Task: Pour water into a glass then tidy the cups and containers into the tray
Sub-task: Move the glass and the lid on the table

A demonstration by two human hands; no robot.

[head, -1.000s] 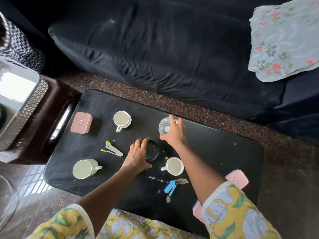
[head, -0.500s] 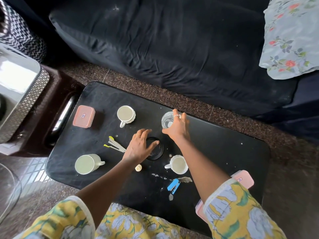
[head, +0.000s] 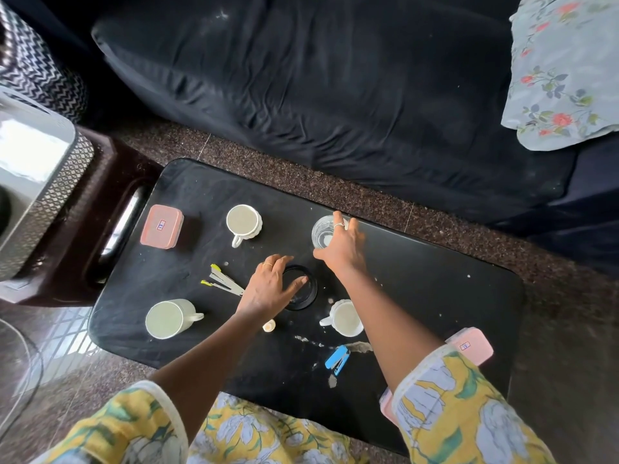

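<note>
Since a second ago the left hand (head: 268,291) has slid fingers flat onto the dark round container (head: 303,289), while the right hand (head: 341,249) curls about the glass (head: 322,232) beyond its fingertips; pouring seems due, needing the glass held steady.

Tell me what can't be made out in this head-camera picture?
- Clear drinking glass: right hand covers its near side; water level unclear.
- Black round object: left hand hides part; a lid or a dish, unclear.
- Pale pink lidded box: mostly under the right sleeve.
- Pink box label: too small to read.
</note>
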